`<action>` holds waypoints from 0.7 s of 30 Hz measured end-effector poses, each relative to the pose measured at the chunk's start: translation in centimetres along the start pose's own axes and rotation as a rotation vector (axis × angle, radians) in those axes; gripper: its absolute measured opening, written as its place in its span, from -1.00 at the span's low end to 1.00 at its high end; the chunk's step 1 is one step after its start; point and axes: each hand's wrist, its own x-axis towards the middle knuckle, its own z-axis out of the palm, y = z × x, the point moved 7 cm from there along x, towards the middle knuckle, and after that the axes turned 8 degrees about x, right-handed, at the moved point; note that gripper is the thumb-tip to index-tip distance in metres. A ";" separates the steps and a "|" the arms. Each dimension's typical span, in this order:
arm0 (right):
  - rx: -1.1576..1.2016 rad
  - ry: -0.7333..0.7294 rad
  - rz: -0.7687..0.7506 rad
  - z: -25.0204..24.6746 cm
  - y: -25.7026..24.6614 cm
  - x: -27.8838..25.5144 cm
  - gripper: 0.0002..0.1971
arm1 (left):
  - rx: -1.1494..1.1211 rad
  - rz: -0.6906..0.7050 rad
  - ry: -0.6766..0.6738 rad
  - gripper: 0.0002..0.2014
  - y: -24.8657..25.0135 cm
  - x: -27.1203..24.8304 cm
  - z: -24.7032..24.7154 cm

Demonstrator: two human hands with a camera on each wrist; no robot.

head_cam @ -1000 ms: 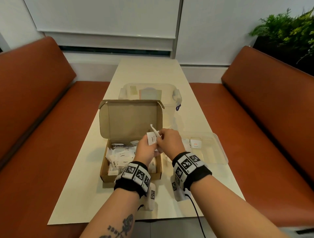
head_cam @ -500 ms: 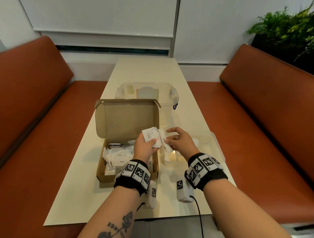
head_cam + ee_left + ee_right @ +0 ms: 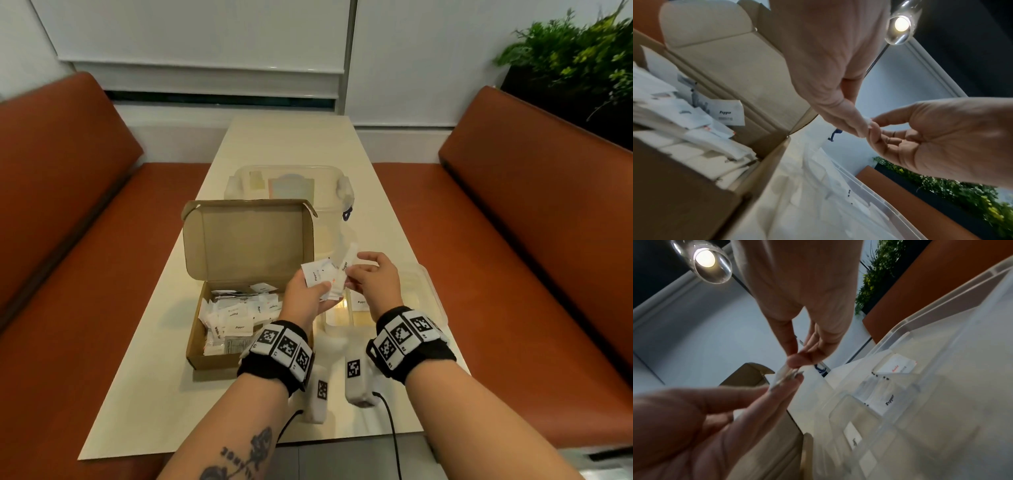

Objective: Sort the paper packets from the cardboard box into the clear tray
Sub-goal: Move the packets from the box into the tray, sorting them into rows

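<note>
The open cardboard box (image 3: 219, 356) holds several white paper packets (image 3: 236, 315). Just above its right edge, my left hand (image 3: 310, 291) grips a small fan of packets (image 3: 317, 274). My right hand (image 3: 368, 275) pinches a long packet marked Sugar (image 3: 345, 263) that sticks up from that fan. In the right wrist view the right hand (image 3: 795, 363) pinches the packet's edge (image 3: 782, 375) against the left fingertips (image 3: 785, 389). The clear divided tray (image 3: 433, 301) lies right of the box, with a Pepper packet (image 3: 888, 402) and a Salt packet (image 3: 896, 368) in separate compartments.
A clear lidded tub (image 3: 291, 181) stands behind the box, whose lid (image 3: 246, 240) is raised. Orange benches (image 3: 68, 240) flank the narrow cream table (image 3: 287, 144). A plant (image 3: 575, 61) is at the back right. A cable (image 3: 394, 442) hangs from my right wrist.
Both hands have drifted a little to the right, from over the box toward the tray. The right hand now pinches the Sugar packet, which stands out of the left hand's bundle.
</note>
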 end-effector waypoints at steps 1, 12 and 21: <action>0.011 0.024 -0.010 0.0 0.1 -0.1 -0.70 | -0.014 -0.003 0.002 -0.67 0.0 0.1 0.0; -0.431 -0.002 -0.167 0.5 -1.0 0.7 -0.52 | 0.082 -0.011 0.026 -0.67 0.0 0.2 -1.0; -0.842 -0.358 -0.154 1.2 -3.0 3.0 -0.72 | 0.159 -0.022 -0.002 -0.62 0.0 0.6 -1.5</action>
